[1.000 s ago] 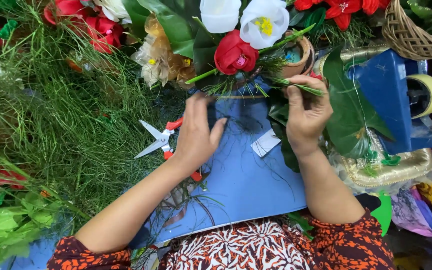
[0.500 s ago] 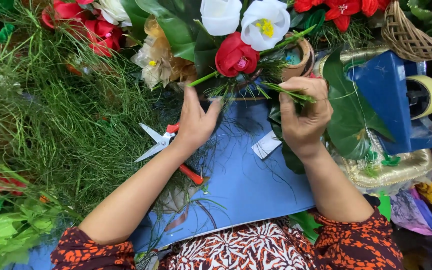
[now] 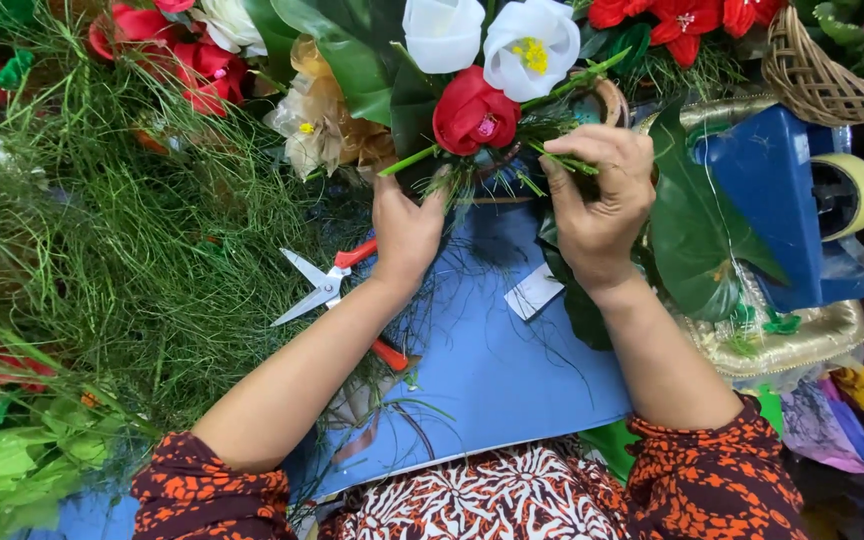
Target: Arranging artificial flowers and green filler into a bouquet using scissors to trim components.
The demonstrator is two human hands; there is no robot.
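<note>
A flower arrangement with a red rose [image 3: 472, 112] and two white flowers [image 3: 530, 45] stands at the top centre above a blue board [image 3: 492, 360]. My left hand [image 3: 404, 230] presses its fingers against the arrangement's base under the rose. My right hand [image 3: 599, 205] pinches thin green stems [image 3: 564, 160] at the arrangement's right side, beside a large green leaf [image 3: 697, 235]. Under my left forearm lie open scissors [image 3: 327, 285] with red handles.
Wispy green grass [image 3: 122, 260] covers the left side, with red flowers [image 3: 167, 55] and a beige flower [image 3: 317, 115] above it. A blue tape dispenser [image 3: 792, 200], a wicker basket [image 3: 817, 75] and a gold tray [image 3: 802, 345] crowd the right. Bright green plastic [image 3: 2, 490] lies bottom left.
Both hands have moved up off the blue board to the base of the arrangement. The right hand has closed on green stems.
</note>
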